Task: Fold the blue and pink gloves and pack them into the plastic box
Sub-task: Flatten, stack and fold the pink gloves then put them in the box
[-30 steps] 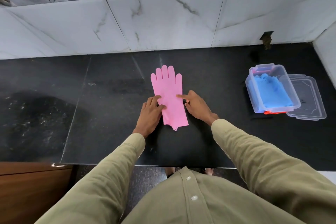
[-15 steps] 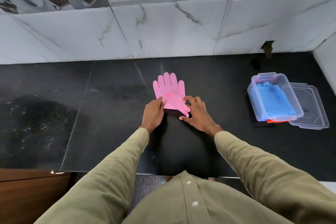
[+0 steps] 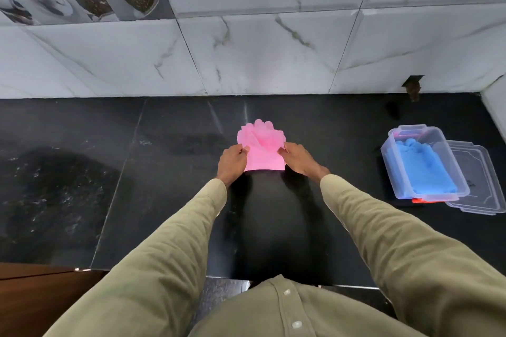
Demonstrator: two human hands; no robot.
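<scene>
So, head count first: one pink glove (image 3: 262, 149), one clear plastic box (image 3: 423, 163), one loose clear lid (image 3: 476, 180), and two hands. The blue stuff (image 3: 419, 169) already sitting in the box looks like folded gloves, but I honestly can't tell how many are in that pile. There's also a bit of something orange-red (image 3: 427, 200) poking out from under the box's near edge, can't make out what it is.

No brand names, labels or readable writing anywhere that I can see. The wall tiles up top left just have a printed picture of cups and jars, no text.

The pink glove lies on the black worktop (image 3: 178, 172), folded over on itself, sitting right between the two hands. The left hand (image 3: 232, 163) pinches its left edge with thumb and fingers closed on the material, and the right hand (image 3: 297, 160) does the same on the right edge. The glove's fingertips bunch up on the far side, just beyond both hands, and the fold line runs along the near side at about knuckle level.

The box is well off to the right of the right hand, open, with the lid lying flat beside it, touching its right side. Both arms are in olive-green sleeves.
</scene>
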